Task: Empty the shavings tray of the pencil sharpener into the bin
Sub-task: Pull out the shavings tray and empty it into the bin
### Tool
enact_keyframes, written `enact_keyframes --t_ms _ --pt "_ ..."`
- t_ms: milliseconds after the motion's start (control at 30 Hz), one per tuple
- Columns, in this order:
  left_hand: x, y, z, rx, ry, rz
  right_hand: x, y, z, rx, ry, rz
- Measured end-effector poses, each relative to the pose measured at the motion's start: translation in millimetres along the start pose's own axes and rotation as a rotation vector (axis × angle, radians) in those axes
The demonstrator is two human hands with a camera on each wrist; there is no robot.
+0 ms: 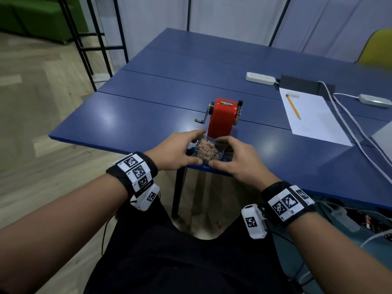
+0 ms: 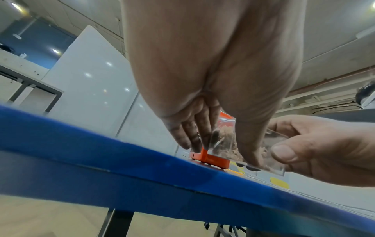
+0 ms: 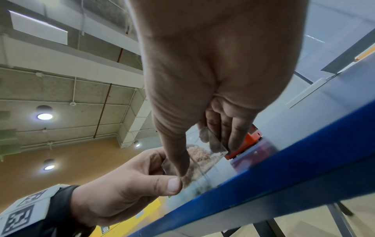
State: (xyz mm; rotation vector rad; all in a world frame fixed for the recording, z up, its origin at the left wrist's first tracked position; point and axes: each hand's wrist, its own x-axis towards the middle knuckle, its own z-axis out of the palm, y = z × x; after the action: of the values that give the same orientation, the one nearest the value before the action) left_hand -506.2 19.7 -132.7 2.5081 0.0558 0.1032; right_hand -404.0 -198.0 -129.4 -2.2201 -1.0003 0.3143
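Note:
A red crank pencil sharpener [image 1: 222, 117] stands near the front edge of the blue table [image 1: 137, 115]. Just in front of it is a clear shavings tray [image 1: 209, 150] heaped with brown shavings [image 1: 206, 149], out of the sharpener and close over the table edge. My left hand [image 1: 180, 150] pinches its left side, thumb at the near corner and fingers at the far corner. My right hand [image 1: 232, 157] pinches its right side the same way. The tray [image 2: 223, 144] and sharpener base [image 2: 213, 160] show in the left wrist view; the tray [image 3: 202, 157] shows in the right wrist view. No bin is in view.
A white sheet of paper [image 1: 314, 119] with a yellow pencil [image 1: 293, 107] lies to the right. Behind it are a white power strip [image 1: 260, 78], a dark box [image 1: 305, 85] and white cables [image 1: 350, 124]. A yellow chair [image 1: 377, 47] stands at the far right.

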Motion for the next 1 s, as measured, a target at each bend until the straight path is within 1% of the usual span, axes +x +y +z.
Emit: enact_keyframes --t_ms 167,367,567,667,800,867,1000 --pt "-3 -7 -5 -0.037 0.019 -0.025 10 -7 3 -0.042 -0.043 -0.033" --pt "-11 -20 -9 -0.016 0.011 -0.056 18 -11 13 -0.026 -0.073 -0.012" --pt "-20 -30 -14 -0.010 0.044 -0.061 19 -21 20 -0.012 -0.085 -0.020" --pt "-23 -33 -19 0.005 0.055 -0.059 19 -25 21 0.027 -0.093 -0.015" --pt "-29 -33 -25 0.002 0.069 -0.066 17 -26 23 0.137 -0.077 -0.008" --pt "-35 -31 -29 -0.025 0.080 -0.085 17 -29 23 0.192 -0.075 0.001" --pt "-50 -27 -40 -0.083 0.119 -0.137 22 -41 23 0.263 -0.111 -0.026"
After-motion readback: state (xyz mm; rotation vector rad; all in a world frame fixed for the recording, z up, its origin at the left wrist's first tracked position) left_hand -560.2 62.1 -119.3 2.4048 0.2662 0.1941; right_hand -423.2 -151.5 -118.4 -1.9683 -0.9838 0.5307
